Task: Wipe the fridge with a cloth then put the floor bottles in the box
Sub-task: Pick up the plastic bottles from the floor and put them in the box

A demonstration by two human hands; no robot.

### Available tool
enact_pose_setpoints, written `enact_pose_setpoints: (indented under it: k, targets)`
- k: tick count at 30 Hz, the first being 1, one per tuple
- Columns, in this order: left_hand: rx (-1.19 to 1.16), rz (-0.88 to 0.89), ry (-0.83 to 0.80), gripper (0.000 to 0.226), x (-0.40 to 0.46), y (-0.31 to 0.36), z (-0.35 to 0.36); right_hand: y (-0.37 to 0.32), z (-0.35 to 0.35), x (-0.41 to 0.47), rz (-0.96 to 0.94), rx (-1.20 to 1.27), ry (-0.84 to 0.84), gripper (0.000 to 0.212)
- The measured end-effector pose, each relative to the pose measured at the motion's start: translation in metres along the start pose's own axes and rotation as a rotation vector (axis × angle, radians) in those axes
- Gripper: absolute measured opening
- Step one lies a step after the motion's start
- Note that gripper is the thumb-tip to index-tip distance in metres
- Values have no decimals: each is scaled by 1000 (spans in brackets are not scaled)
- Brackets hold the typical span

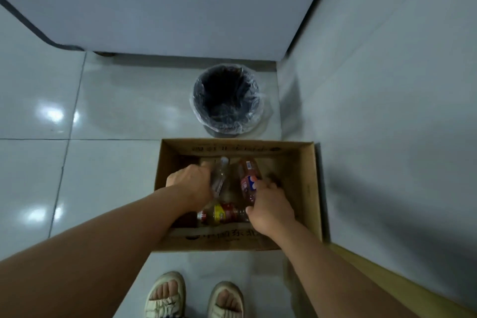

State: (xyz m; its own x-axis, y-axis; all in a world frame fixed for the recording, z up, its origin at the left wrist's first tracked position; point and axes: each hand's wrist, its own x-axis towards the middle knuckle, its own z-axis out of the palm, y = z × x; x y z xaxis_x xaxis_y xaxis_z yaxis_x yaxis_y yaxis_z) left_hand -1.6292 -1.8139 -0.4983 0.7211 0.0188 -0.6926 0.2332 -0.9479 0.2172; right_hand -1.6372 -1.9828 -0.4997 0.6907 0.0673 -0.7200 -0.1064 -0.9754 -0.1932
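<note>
while both arms reach down, each grip (191, 186) (271, 208) holds a bottle (219, 178) (247, 183).

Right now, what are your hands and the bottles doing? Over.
Left hand grip on clear bottle, right hand on red-label bottle. Both inside box; third bottle lying there. Bin beyond, nothing blocking.

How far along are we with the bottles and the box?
Nearly finished, by the look of it. One red-labelled bottle already lies in the cardboard box. In hand: the left hand lowers a clear bottle and the right hand a red bottle into it. No bottles remain on the visible floor. No cloth shows, so the wiping cannot be judged.
</note>
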Motion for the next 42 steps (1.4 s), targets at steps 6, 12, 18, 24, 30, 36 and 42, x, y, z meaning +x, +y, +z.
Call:
enact_pose_setpoints:
  k: [6, 12, 18, 24, 30, 36, 42]
  targets:
    - [63, 39, 74, 40, -90, -1, -118, -57, -96, -91, -184, -97, 74, 58]
    - [39, 6, 233, 42, -198, -7, -216, -120, -179, -186, -357, -166, 152, 52]
    - [40, -91, 346, 44, -315, -35, -286, -188, -239, -278, -521, -251, 196, 46]
    - [4, -203, 474, 44, -424, -86, -343, -261, -280, -354, -614, -329, 191, 53]
    - [2, -300, 539, 46, -506, -156, -376, -349, -287, -419, -675, -407, 208, 58]
    - [-8, -343, 571, 45, -569, -251, -398, -455, -267, -478, -742, -406, 268, 60]
    - [0, -356, 606, 41, -621, -346, -422, -556, -238, -521, -762, -394, 339, 64]
